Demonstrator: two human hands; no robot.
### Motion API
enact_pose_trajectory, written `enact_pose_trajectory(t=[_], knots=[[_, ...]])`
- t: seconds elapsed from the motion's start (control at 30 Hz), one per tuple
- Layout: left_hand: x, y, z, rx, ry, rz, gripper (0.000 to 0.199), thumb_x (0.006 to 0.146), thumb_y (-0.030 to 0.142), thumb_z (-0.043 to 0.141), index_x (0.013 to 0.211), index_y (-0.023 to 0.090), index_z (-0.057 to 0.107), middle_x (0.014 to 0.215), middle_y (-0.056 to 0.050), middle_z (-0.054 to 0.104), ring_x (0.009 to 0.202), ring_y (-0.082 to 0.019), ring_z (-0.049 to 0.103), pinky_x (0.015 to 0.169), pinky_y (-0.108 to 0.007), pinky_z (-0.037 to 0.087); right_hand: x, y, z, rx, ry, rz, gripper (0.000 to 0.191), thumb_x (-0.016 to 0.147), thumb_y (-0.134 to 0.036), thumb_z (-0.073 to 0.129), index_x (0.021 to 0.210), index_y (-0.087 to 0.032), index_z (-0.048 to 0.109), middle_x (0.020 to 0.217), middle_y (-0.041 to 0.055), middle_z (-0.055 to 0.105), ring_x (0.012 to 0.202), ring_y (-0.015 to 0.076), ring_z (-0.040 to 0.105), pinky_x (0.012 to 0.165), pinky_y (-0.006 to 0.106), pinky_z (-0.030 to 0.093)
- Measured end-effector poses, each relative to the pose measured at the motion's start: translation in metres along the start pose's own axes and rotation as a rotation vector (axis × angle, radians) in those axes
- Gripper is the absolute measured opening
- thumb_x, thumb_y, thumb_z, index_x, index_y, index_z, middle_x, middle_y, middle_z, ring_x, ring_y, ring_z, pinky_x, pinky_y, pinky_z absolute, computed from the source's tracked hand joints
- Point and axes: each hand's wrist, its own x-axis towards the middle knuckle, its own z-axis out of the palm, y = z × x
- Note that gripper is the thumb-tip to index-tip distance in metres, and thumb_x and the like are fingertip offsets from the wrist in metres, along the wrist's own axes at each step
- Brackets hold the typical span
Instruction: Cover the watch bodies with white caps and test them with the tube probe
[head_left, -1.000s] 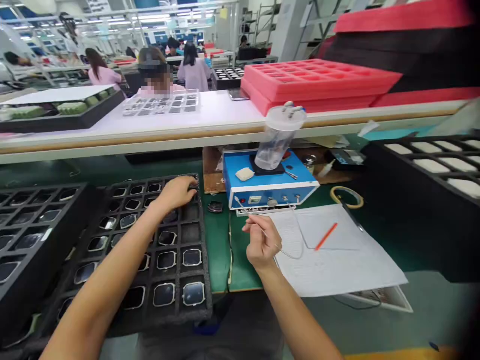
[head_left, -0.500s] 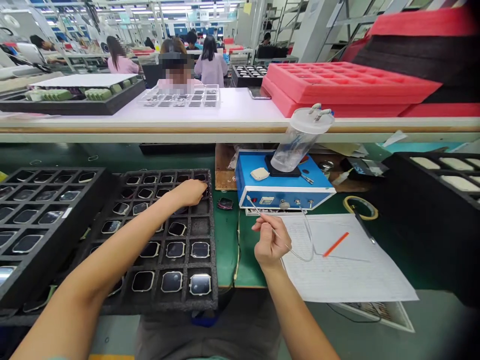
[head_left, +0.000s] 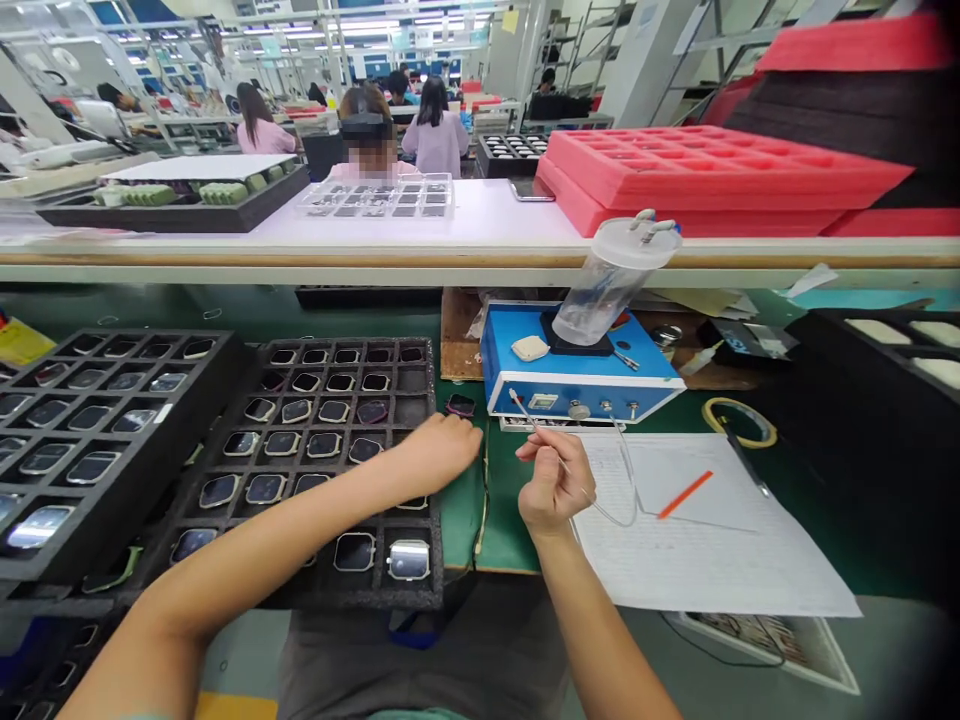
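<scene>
My right hand (head_left: 556,480) pinches a thin pale tube with a narrow tip (head_left: 517,400), which points up toward the blue control box (head_left: 585,370). A clear hose (head_left: 630,490) loops from this hand to the box's front. My left hand (head_left: 446,447) is over the right edge of a black foam tray (head_left: 437,560), back upward, its fingers bent down and mostly hidden. Just beyond it, a dark watch case with a purplish rim (head_left: 460,404) lies on the green mat (head_left: 499,535). Watch cases with dark screens, such as a silvery one (head_left: 409,560), fill many tray pockets.
Another black tray of watch cases (head_left: 82,430) stands left. On the right are printed sheets (head_left: 720,570) with an orange strip (head_left: 685,495), a tape roll (head_left: 739,422) and a tall black foam stack (head_left: 847,450). A clear canister (head_left: 600,290) leans on the box, below a shelf edge (head_left: 360,262).
My left hand has moved from the tray's far right pockets toward me and right, beside the loose watch case. My right hand keeps its hold on the tube. The view has shifted slightly.
</scene>
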Motion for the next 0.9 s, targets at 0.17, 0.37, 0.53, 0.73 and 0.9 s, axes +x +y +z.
enact_pose_trajectory(t=[0.17, 0.37, 0.53, 0.73, 0.9], knots=[[0.01, 0.028, 0.025, -0.007, -0.009, -0.006, 0.015, 0.099, 0.011, 0.055, 0.101, 0.012, 0.069, 0.094, -0.017, 0.077, 0.091, -0.029, 0.074, 0.079, -0.04, 0.051, -0.002, -0.001, 0.0, 0.013, -0.009, 0.012, 0.021, 0.099, -0.024, 0.055, 0.107, -0.024, 0.074, 0.087, 0.0028, 0.069, 0.057, 0.0152, 0.066, 0.048, 0.031, 0.055], [-0.032, -0.013, -0.002, -0.001, -0.023, -0.22, 0.014, 0.101, 0.026, 0.061, 0.108, 0.019, 0.071, 0.11, -0.012, 0.078, 0.106, -0.028, 0.074, 0.086, -0.036, 0.053, -0.002, 0.0, -0.002, -0.018, -0.003, 0.003, 0.02, 0.099, -0.025, 0.054, 0.105, -0.02, 0.072, 0.085, 0.0021, 0.067, 0.057, 0.0138, 0.066, 0.047, 0.029, 0.055], [-0.069, -0.081, -0.008, 0.061, -0.099, -0.507, 0.023, 0.099, 0.03, 0.064, 0.114, 0.015, 0.074, 0.112, -0.017, 0.079, 0.108, -0.034, 0.074, 0.085, -0.04, 0.056, -0.004, 0.001, -0.001, -0.005, -0.046, -0.005, 0.019, 0.1, -0.023, 0.055, 0.108, -0.02, 0.072, 0.09, 0.003, 0.069, 0.06, 0.0133, 0.067, 0.049, 0.029, 0.056], [-0.061, -0.095, -0.007, 0.057, -0.13, -0.435, 0.024, 0.098, 0.025, 0.064, 0.117, 0.014, 0.074, 0.113, -0.017, 0.079, 0.111, -0.034, 0.073, 0.092, -0.04, 0.055, -0.004, 0.003, 0.0, -0.039, -0.056, -0.031, 0.019, 0.101, -0.024, 0.053, 0.106, -0.02, 0.071, 0.09, 0.0021, 0.068, 0.058, 0.0125, 0.067, 0.052, 0.03, 0.058], [-0.044, -0.046, -0.022, 0.043, -0.02, -0.256, 0.032, 0.106, 0.025, 0.05, 0.132, 0.013, 0.064, 0.132, -0.019, 0.072, 0.125, -0.033, 0.064, 0.102, -0.044, 0.051, 0.0, 0.005, 0.001, -0.035, -0.041, -0.046, 0.021, 0.102, -0.024, 0.052, 0.107, -0.021, 0.072, 0.088, 0.0018, 0.068, 0.059, 0.0127, 0.067, 0.052, 0.03, 0.057]])
